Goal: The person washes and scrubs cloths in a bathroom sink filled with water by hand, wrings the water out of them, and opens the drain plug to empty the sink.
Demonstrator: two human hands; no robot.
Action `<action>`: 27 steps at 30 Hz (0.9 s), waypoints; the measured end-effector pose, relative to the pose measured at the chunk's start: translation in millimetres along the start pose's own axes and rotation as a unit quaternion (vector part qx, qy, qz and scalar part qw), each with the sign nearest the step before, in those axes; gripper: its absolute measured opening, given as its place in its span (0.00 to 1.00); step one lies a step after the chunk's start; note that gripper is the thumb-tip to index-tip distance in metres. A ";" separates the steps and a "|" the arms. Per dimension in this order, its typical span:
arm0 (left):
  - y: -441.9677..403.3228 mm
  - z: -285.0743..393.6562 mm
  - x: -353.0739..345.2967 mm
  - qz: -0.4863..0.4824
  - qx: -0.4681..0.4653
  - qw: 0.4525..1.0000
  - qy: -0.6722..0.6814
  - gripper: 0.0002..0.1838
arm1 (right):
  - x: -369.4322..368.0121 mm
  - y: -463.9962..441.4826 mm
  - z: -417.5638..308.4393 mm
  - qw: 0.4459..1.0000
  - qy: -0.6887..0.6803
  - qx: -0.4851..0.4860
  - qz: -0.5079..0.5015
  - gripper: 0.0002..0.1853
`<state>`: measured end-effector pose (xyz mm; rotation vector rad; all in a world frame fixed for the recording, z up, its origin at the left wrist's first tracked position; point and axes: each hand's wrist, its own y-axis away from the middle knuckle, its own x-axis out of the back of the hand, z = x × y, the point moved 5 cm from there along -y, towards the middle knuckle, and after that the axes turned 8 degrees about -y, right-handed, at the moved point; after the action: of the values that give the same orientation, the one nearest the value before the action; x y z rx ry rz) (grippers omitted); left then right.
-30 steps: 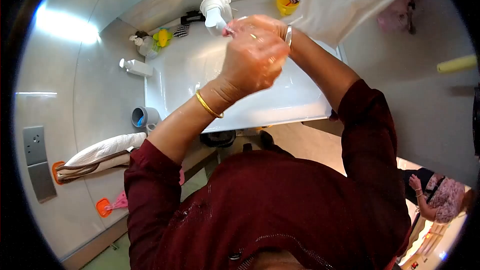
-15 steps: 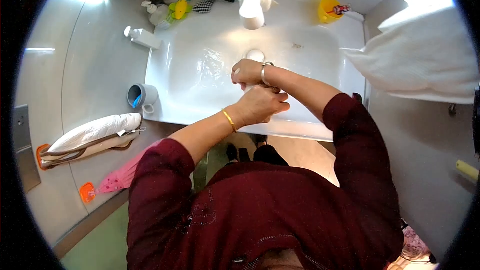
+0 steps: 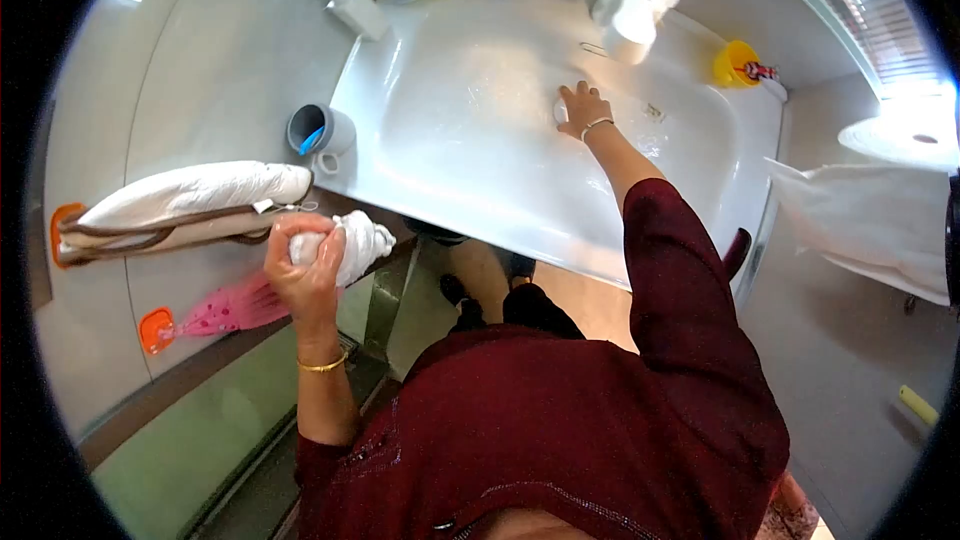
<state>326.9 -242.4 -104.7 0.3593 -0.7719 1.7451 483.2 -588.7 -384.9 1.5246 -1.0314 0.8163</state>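
Note:
My left hand (image 3: pixel 302 275), with a gold bangle at the wrist, is closed round a bunched white cloth (image 3: pixel 362 248), left of the sink and beside a pink dotted cloth (image 3: pixel 235 308). My right hand (image 3: pixel 583 110), wearing a silver bangle, reaches into the white sink (image 3: pixel 470 90). Its fingers are spread and hold nothing visible, by the round white drain cover (image 3: pixel 561 111), which it partly hides. Behind it stands the tap (image 3: pixel 632 28), its top wrapped in white cloth.
On the left are a grey mug (image 3: pixel 320 130), a white pump bottle (image 3: pixel 355 8) and a folded white and brown item (image 3: pixel 190 205). A yellow cup (image 3: pixel 735 65) stands at the sink's right. White fabric (image 3: pixel 870 210) hangs on the right. Part of another person (image 3: pixel 790 510) shows lower right.
My hands were together over the sink and have parted. The left has moved left, out of the sink, with the white cloth; the right has opened near the drain. The view has shifted.

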 end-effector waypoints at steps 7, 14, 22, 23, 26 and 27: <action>34.0 -22.6 33.2 -0.014 0.047 0.999 0.018 0.09 | -17.1 -14.1 -10.4 0.996 0.046 0.053 0.047 0.27; 50.6 -37.6 32.4 -0.025 0.064 0.997 0.024 0.09 | -16.1 -14.1 -14.6 0.982 0.150 0.110 0.016 0.29; 50.7 -42.6 35.5 -0.058 0.084 0.994 0.035 0.08 | -16.5 -12.6 -7.8 0.995 0.071 0.055 0.031 0.25; 48.6 -42.4 37.3 -0.058 0.080 0.994 0.036 0.07 | -17.3 -15.2 -7.1 0.998 0.055 0.031 0.031 0.25; 48.3 -44.0 42.7 -0.051 0.077 0.995 0.042 0.08 | -21.6 -18.8 -12.7 0.997 0.074 0.001 0.037 0.25; 48.5 -45.0 44.2 -0.053 0.073 0.995 0.046 0.08 | -19.1 -18.1 -15.2 0.996 0.075 -0.003 0.043 0.24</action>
<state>273.9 -187.3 -126.7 0.4086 -0.5501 1.7096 492.7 -569.3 -406.2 1.3976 -0.9927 0.9723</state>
